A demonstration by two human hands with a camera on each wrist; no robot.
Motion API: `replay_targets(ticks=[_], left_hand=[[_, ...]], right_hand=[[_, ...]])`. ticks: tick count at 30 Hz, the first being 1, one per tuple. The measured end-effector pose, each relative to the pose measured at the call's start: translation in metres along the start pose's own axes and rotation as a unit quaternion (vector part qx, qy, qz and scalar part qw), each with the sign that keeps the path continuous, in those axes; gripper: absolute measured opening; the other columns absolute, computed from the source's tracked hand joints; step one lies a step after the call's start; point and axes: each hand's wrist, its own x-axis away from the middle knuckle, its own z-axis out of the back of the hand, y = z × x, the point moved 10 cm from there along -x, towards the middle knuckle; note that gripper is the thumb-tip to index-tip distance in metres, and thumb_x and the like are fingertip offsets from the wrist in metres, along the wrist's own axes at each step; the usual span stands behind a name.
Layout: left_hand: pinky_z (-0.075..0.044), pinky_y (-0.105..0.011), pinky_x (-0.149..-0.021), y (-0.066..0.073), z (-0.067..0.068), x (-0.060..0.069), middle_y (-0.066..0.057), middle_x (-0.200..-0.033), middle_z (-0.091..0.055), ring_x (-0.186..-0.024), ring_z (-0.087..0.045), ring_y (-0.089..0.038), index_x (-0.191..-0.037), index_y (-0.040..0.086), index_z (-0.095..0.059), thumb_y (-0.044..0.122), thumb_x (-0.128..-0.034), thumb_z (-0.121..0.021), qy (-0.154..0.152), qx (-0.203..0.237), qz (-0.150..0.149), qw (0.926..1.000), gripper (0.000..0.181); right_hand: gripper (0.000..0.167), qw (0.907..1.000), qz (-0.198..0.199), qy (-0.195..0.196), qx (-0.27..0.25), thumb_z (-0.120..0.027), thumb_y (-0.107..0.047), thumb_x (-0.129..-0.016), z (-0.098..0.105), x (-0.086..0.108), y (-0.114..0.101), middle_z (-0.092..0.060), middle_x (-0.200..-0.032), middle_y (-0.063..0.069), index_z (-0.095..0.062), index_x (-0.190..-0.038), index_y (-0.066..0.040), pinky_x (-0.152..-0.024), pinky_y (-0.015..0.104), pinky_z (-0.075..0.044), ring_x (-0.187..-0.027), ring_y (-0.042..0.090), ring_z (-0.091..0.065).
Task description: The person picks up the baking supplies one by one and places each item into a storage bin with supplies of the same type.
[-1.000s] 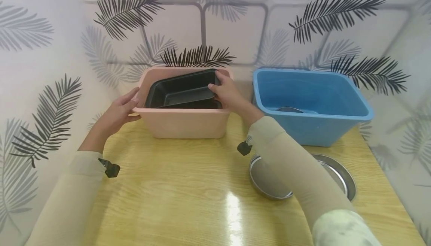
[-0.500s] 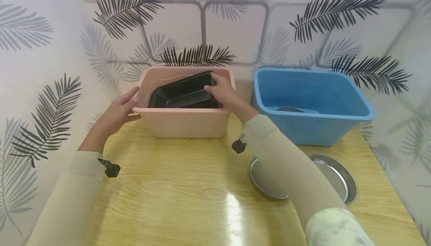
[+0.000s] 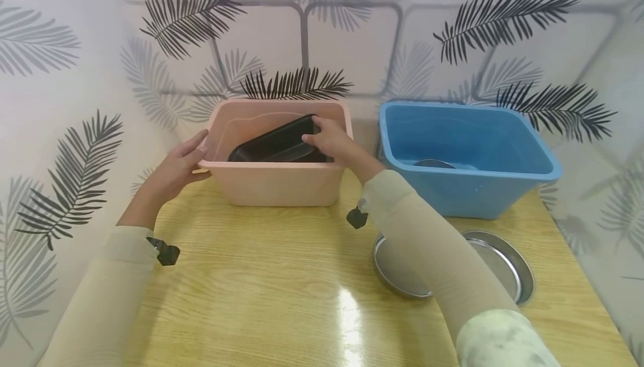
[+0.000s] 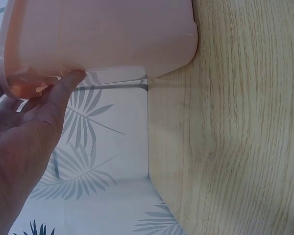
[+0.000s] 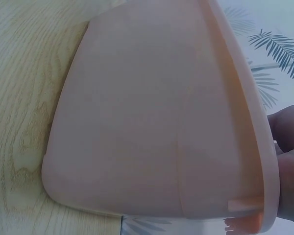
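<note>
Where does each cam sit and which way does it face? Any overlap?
Head: worn on the head, facing forward and down at the pink bin, black tray, blue bin and table; left hand and right hand show.
Left wrist: faces the pink bin's outer wall; left hand at left edge.
Right wrist: faces the pink bin's outer wall; part of right hand at right edge.
Shared: both wrist views show pink bin and table.

By the back edge of the glossy wood-grained worktop (image 3: 251, 277), smooth plastic is seen in the pink rectangular tub (image 3: 282, 185), dull sheen on the black rectangular pan (image 3: 279, 141).
</note>
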Motion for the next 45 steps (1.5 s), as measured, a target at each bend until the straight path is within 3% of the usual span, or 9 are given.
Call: replay_targets(ticks=[15, 21, 26, 36, 45], left_hand=[[-0.036, -0.054, -0.115, 0.000, -0.002, 0.000, -0.010, -0.170, -0.011, -0.150, -0.030, -0.037, -0.164, 0.029, -0.002, 0.040, -0.1090, -0.040, 0.000, 0.003, 0.004, 1.0000, 0.067], [-0.036, -0.053, -0.115, 0.000, -0.003, -0.001, -0.009, -0.170, -0.010, -0.150, -0.029, -0.036, -0.164, 0.028, -0.002, 0.039, -0.1095, -0.039, -0.001, 0.008, 0.006, 1.0000, 0.066], [-0.035, -0.054, -0.116, 0.000, -0.003, 0.001, -0.008, -0.170, -0.010, -0.151, -0.028, -0.036, -0.163, 0.030, -0.001, 0.040, -0.1095, -0.038, 0.000, 0.007, 0.008, 0.9999, 0.066], [-0.032, -0.056, -0.117, 0.000, -0.005, -0.001, -0.012, -0.170, -0.012, -0.151, -0.028, -0.037, -0.163, 0.032, -0.003, 0.040, -0.1094, -0.038, 0.006, 0.022, 0.002, 0.9997, 0.065], [-0.044, -0.039, -0.111, -0.005, 0.003, 0.009, -0.010, -0.168, -0.018, -0.148, -0.034, -0.034, -0.163, 0.030, -0.017, 0.043, -0.1059, -0.047, 0.056, 0.044, -0.019, 0.9973, 0.066]], right_hand=[[0.076, 0.9970, 0.022, 0.028, -0.068, -0.070, -0.014, -0.096, 0.011, 0.001, 0.003, -0.029, -0.165, 0.009, -0.028, -0.159, -0.007, -0.123, 0.040, -0.030, -0.153, 0.024, -0.026], [0.076, 0.9935, 0.034, 0.038, -0.102, -0.071, -0.012, -0.095, 0.017, 0.005, 0.002, -0.032, -0.163, 0.017, -0.030, -0.158, -0.006, -0.122, 0.042, -0.033, -0.150, 0.032, -0.031], [0.076, 0.9921, 0.040, 0.017, -0.118, -0.070, -0.013, -0.096, 0.018, 0.006, 0.000, -0.033, -0.161, 0.022, -0.028, -0.159, -0.007, -0.120, 0.043, -0.034, -0.149, 0.035, -0.033], [0.073, 0.9942, 0.086, 0.024, -0.061, -0.071, -0.028, -0.096, 0.036, 0.022, -0.006, -0.040, -0.158, 0.016, -0.035, -0.158, -0.014, -0.117, 0.047, -0.038, -0.144, 0.035, -0.041], [0.068, 0.9906, 0.130, 0.019, -0.039, -0.069, -0.029, -0.097, 0.047, 0.043, -0.010, -0.044, -0.157, 0.011, -0.039, -0.156, -0.017, -0.120, 0.044, -0.034, -0.147, 0.030, -0.038]])
